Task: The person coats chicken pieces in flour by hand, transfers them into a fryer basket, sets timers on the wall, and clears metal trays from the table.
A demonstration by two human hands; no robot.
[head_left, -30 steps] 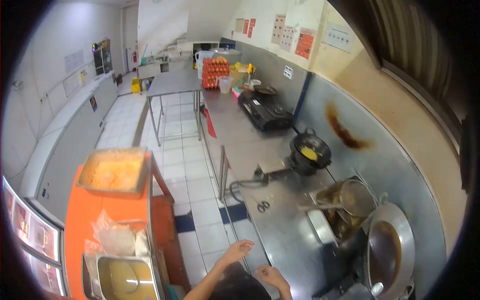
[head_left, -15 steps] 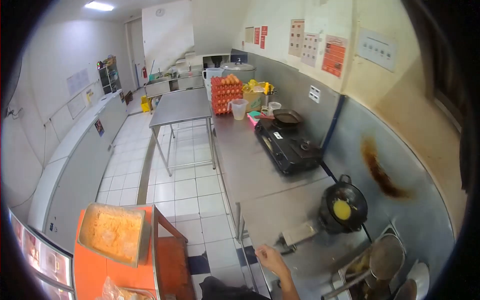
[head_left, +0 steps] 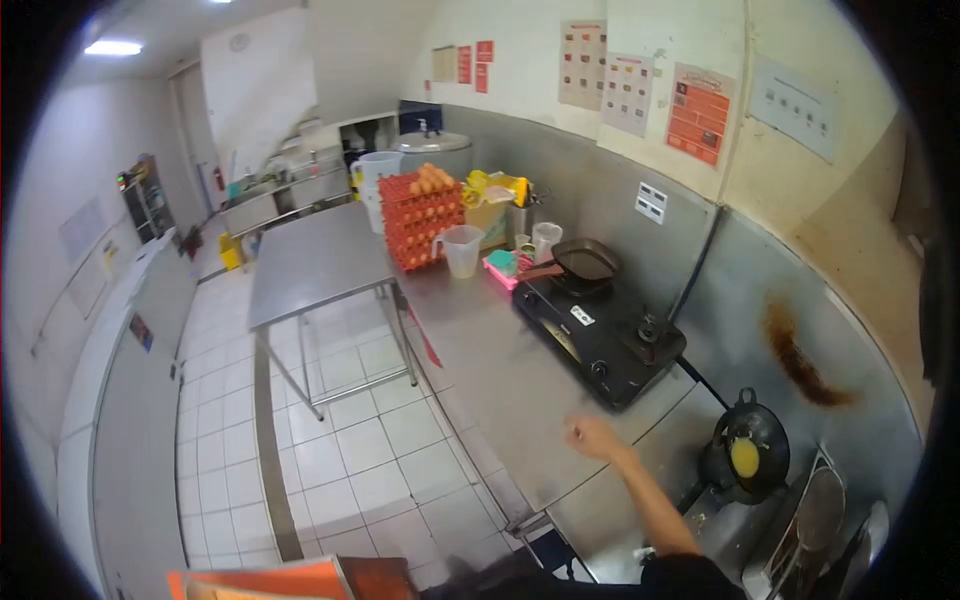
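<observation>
My right hand (head_left: 595,438) is above the steel counter (head_left: 500,390), in front of the black two-burner stove (head_left: 600,345). Its fingers are curled in, and nothing shows in them. My left hand is out of view. On the stove's far burner sits a dark square pan (head_left: 585,262) with a brownish handle. To the right of my hand, a black wok (head_left: 768,425) holds a round yellow portion (head_left: 745,458) that looks like egg.
Red egg trays (head_left: 420,225) are stacked at the back of the counter beside a clear jug (head_left: 462,252) and a pink basket (head_left: 500,272). A steel table (head_left: 320,260) stands left of it. An orange surface (head_left: 270,582) shows at the bottom edge.
The view has swung right and toward the stove. My left hand and the oil-filled pans have left the frame. My right hand has moved forward over the counter.
</observation>
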